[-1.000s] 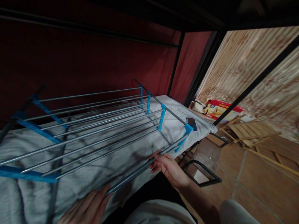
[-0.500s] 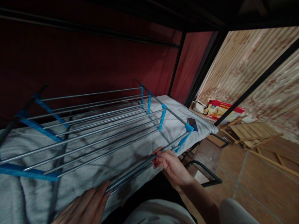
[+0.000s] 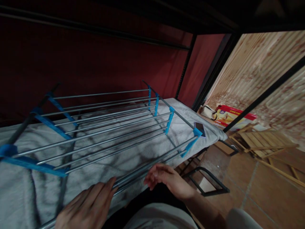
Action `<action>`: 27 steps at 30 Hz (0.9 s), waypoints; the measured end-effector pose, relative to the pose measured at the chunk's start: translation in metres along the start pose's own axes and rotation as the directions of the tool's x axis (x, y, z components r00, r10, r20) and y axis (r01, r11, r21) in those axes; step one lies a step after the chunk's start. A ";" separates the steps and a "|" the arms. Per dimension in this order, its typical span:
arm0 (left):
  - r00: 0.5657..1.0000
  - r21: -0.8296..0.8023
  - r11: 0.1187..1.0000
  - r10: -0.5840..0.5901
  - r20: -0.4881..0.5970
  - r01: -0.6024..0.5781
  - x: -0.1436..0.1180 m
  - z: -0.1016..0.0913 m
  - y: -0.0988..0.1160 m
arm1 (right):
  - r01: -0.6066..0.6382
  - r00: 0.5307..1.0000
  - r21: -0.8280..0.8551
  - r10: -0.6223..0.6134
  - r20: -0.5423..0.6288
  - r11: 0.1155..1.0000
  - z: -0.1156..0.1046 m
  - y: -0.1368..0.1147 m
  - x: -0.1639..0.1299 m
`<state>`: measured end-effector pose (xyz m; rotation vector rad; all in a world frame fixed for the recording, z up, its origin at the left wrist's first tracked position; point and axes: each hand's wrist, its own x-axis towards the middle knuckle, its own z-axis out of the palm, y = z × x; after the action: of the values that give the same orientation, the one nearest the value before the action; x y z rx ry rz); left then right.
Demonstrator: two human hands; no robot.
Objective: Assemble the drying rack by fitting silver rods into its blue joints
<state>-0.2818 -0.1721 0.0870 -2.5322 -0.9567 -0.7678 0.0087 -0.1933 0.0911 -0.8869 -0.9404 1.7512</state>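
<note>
A clothes drying rack [image 3: 116,137] with thin grey metal rods and blue plastic brackets lies across a grey blanket [image 3: 133,152]. My left hand [image 3: 87,203] is at the lower left, its fingers closed over the nearest rods. Part of those rods is hidden beneath it. My right hand [image 3: 164,179] is just in front of the same rods, farther to the right. Its fingers are loosely bent and hold nothing.
A phone [image 3: 200,129] lies on the blanket past the rack's right end. Dark metal bed-frame posts [image 3: 187,65] rise behind. To the right are a red and yellow box [image 3: 226,115], a folded wooden chair [image 3: 267,141] and a black metal frame [image 3: 207,181] above the tiled floor.
My right hand has let go of the near rod and drawn back slightly left and down. My left hand stays on the rods. The view has shifted a little, so the rack appears farther right.
</note>
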 end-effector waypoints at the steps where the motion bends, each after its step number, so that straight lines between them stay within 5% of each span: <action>1: 1.000 0.003 1.000 -0.018 0.016 0.018 0.005 -0.001 0.003 | 0.005 0.997 -0.064 0.000 0.078 0.998 0.007 0.000 -0.004; 4: 0.992 0.018 0.995 -0.103 0.066 0.102 0.017 -0.007 0.018 | 0.279 0.950 -0.389 -0.193 0.245 0.878 0.029 -0.005 -0.012; 6: 0.983 0.028 0.988 -0.152 0.105 0.149 0.022 -0.010 0.027 | 0.570 0.819 -0.619 -0.436 0.373 0.541 0.041 -0.008 -0.009; 8: 0.973 0.034 0.982 -0.188 0.131 0.185 0.024 -0.010 0.032 | 0.672 0.666 -0.728 -0.539 0.517 0.132 0.051 -0.008 0.003; 10: 0.953 0.053 0.972 -0.235 0.192 0.229 0.023 -0.008 0.034 | 0.640 0.614 -0.755 -0.495 0.615 -0.145 0.056 -0.003 0.018; 12: 0.934 0.081 0.962 -0.272 0.230 0.260 0.021 -0.005 0.036 | 0.596 0.622 -0.741 -0.405 0.670 -0.310 0.056 0.003 0.032; 16: 0.935 0.082 0.949 -0.314 0.167 0.305 0.019 -0.004 0.042 | 0.575 0.610 -0.676 -0.309 0.729 -0.460 0.045 0.007 0.046; 20: 0.935 0.022 0.935 -0.355 -0.004 0.355 0.007 -0.019 0.044 | 0.609 0.574 -0.646 -0.307 0.759 -0.459 0.040 0.001 0.051; 22: 0.899 0.039 0.908 -0.407 -0.160 0.418 -0.008 -0.031 0.040 | 0.636 0.552 -0.628 -0.303 0.777 -0.449 0.040 -0.001 0.053; 24: 0.787 0.059 0.836 -0.488 -0.378 0.546 -0.027 -0.044 0.031 | 0.655 0.529 -0.610 -0.306 0.792 -0.447 0.040 -0.002 0.055; 25: 0.681 0.028 0.774 -0.539 -0.494 0.633 -0.036 -0.050 0.023 | 0.657 0.522 -0.606 -0.310 0.795 -0.447 0.040 -0.003 0.055; 27: 0.365 -0.186 0.612 -0.658 -0.658 0.768 -0.052 -0.060 0.005 | 0.660 0.517 -0.606 -0.317 0.795 -0.444 0.040 -0.003 0.056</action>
<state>-0.3331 -0.2299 0.1040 -1.3249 -1.7350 -1.6324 -0.0418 -0.1484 0.1031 -0.6521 -2.4883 -0.2170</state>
